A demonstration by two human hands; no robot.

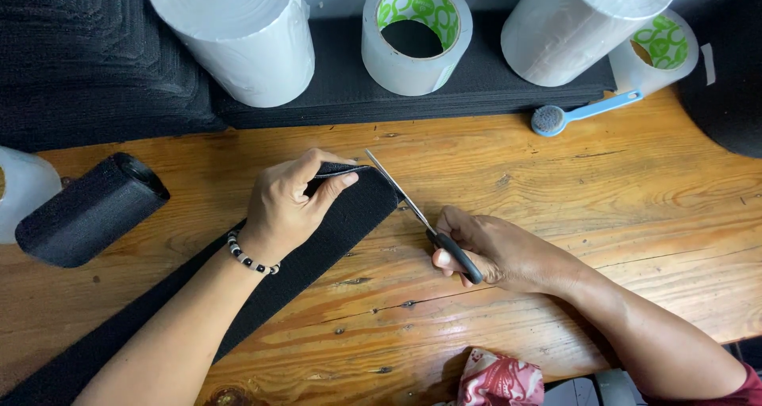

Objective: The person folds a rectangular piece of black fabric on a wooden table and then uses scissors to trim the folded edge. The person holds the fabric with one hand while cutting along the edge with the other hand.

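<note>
On the wooden table (556,176), white rolls (238,37) stand behind black fabric strip (349,215).

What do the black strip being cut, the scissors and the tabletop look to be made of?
Black strip: a matte woven or mesh-like fabric, finely textured and flexible where the left hand pinches its end. Scissors in the right hand: shiny, probably steel blades with black, likely plastic handles. Tabletop: varnished wood with visible grain and knots.
</note>
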